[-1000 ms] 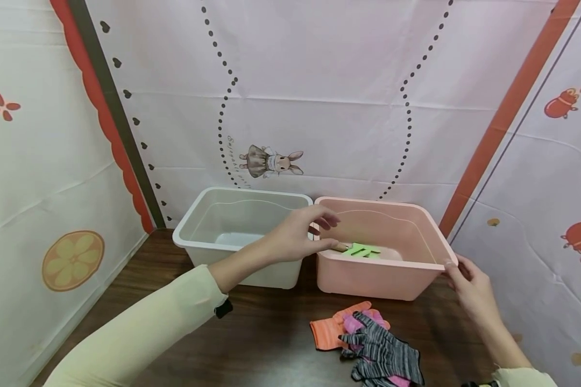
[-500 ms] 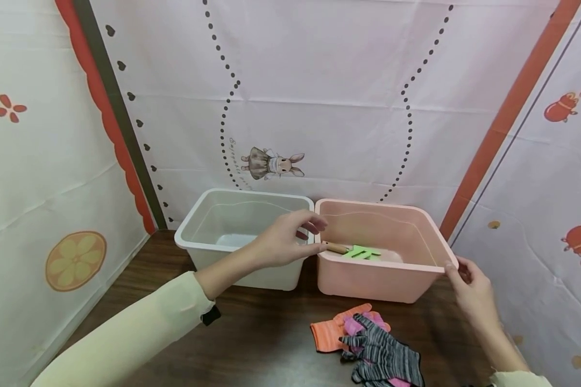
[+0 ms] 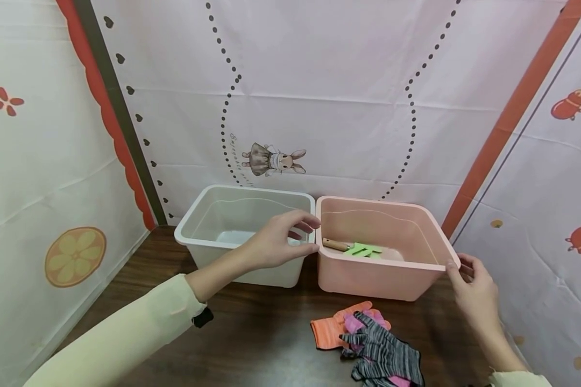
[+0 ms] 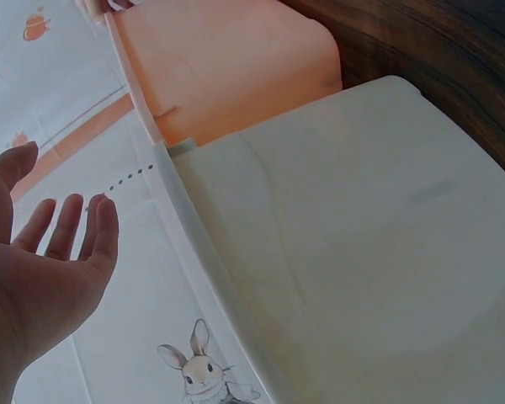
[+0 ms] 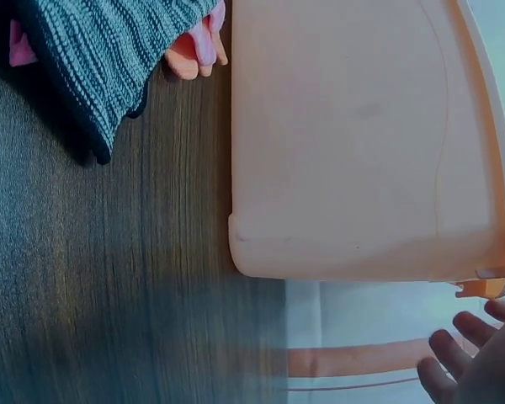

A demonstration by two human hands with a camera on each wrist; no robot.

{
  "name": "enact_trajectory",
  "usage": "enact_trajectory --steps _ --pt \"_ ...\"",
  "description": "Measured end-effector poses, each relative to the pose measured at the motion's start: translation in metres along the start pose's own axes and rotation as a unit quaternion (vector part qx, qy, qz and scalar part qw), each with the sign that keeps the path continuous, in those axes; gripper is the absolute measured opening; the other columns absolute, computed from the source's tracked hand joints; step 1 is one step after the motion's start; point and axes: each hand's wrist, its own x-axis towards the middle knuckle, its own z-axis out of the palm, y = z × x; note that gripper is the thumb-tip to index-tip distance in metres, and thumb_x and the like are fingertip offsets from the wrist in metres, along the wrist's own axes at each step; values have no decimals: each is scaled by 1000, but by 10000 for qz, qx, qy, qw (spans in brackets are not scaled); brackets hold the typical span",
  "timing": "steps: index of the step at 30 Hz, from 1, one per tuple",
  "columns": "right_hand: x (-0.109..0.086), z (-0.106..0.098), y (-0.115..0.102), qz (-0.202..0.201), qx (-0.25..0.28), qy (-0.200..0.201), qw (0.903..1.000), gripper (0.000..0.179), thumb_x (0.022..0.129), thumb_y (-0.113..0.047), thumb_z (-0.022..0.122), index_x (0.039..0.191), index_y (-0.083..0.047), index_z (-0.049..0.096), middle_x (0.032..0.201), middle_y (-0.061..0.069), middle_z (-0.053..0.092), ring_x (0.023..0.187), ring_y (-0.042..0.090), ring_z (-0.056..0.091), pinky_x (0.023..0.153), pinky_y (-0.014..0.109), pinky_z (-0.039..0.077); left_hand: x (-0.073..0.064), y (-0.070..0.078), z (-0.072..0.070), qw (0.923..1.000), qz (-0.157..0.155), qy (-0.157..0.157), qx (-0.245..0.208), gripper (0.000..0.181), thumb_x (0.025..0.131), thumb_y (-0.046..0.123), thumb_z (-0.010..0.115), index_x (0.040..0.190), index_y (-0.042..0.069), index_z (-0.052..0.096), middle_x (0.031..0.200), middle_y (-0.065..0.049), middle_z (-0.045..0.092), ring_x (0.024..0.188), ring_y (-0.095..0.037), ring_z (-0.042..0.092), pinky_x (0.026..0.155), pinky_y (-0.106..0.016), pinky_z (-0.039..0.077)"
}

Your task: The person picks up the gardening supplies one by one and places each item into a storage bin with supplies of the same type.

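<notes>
My left hand [image 3: 283,239] hovers over the right end of the pale grey bin [image 3: 259,274], its fingers loosely curved around nothing. In the left wrist view, the same hand [image 4: 55,252] shows with spread fingers. My right hand [image 3: 474,290] pinches the front right corner of the pink bin [image 3: 368,279], thumb on the rim and fingers below. In the right wrist view its fingers [image 5: 450,358] lie just under that corner; the thumb is out of sight. Inside the pink bin lie a wooden handle [image 3: 335,244] and flat bright green pieces [image 3: 363,250].
In front of the pink bin, knit gloves lie heaped on the dark wooden table [image 3: 252,338]: an orange glove [image 3: 325,334], a pink one [image 3: 375,318] and grey-black striped ones [image 3: 387,349]. Printed cloth walls [image 3: 319,64] stand behind the bins and at both sides.
My left hand has drawn back leftward from over the pink bin, uncovering the wooden handle. My right hand has stayed at the bin's corner.
</notes>
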Motion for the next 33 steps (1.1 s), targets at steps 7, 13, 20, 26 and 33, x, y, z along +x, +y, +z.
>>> enact_trajectory --steps 7,13,20,26,33 --pt "4 2 -1 -377 -242 220 9988 55 107 -35 61 145 5 53 140 30 57 127 48 55 102 54 54 -7 0 -5 9997 -184 89 113 47 96 28 82 137 12 64 131 4 66 119 -15 65 100 -31 58" --pt "8 -2 -6 -1010 -259 572 9929 50 100 -21 68 139 8 56 135 34 57 127 52 51 105 73 39 -14 -3 -2 10000 -43 75 -47 47 97 29 80 139 15 64 135 0 66 122 -20 66 101 -36 58" --pt "-5 -7 -36 -2049 -7 899 9747 45 95 -14 74 134 5 63 135 29 62 127 52 51 105 74 39 -26 -2 9 9997 94 -191 -109 54 98 34 79 146 18 61 143 1 63 128 -19 63 105 -36 56" --pt "-27 0 -67 -2893 182 421 9561 55 90 -16 81 140 -2 64 145 22 60 135 50 47 108 77 36 -43 -1 13 9983 -43 -286 515 66 98 54 73 152 22 56 148 10 58 136 -13 56 114 -37 48" --pt "-59 13 -85 -3218 292 -451 9453 71 86 -15 87 151 -15 58 149 11 57 139 37 48 118 46 39 -68 -3 17 9937 -198 -377 1032 77 95 69 67 158 29 49 158 8 49 146 -9 43 120 -42 41"
